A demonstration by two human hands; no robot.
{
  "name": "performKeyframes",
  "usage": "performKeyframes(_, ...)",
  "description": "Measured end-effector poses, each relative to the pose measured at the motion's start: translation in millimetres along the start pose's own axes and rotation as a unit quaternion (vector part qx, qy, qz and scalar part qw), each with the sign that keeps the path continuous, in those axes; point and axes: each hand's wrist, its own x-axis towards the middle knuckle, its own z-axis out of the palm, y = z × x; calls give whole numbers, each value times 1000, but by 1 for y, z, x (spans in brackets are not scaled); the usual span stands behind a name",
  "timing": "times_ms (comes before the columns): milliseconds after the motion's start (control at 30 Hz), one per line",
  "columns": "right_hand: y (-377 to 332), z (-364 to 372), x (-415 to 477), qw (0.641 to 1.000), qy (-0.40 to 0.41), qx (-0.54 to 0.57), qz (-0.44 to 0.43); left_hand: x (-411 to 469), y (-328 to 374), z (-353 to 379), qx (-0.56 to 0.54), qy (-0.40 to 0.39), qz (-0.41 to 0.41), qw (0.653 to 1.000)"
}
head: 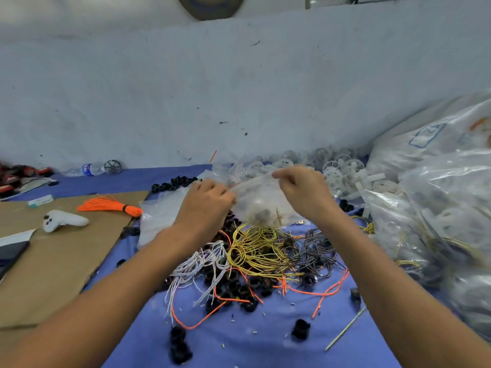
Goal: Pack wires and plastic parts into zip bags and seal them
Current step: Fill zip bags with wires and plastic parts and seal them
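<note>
Zip bag (pixel 261 205) hung mouth-up betw. your hands, just above the yellow wires (pixel 255 248) on the desk (pixel 265 338), w/ smth pale inside, too blurred to name. Your left hand (pixel 204 203) pinched the top edge at its left end & your right hand (pixel 300 192) pinched the right end, slightly higher, so the zip line ran left-to-right betw. them; sealing prob. meant sliding one pinch toward the other.
</note>
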Motion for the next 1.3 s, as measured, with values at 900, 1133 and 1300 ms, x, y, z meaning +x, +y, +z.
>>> performKeyframes(900, -137, -110, -3, 984, 122, 128, -8, -99, 74, -126, -875, -22, -254, 411)
performKeyframes(1133, -149, -108, -6, 972, 68, 223, -7, -113, 61, -134, -827, 58, -267, 490)
performKeyframes(1300, -150, -104, -13, 958, 3, 285, -10, -124, 53, -116, -811, 34, -239, 532)
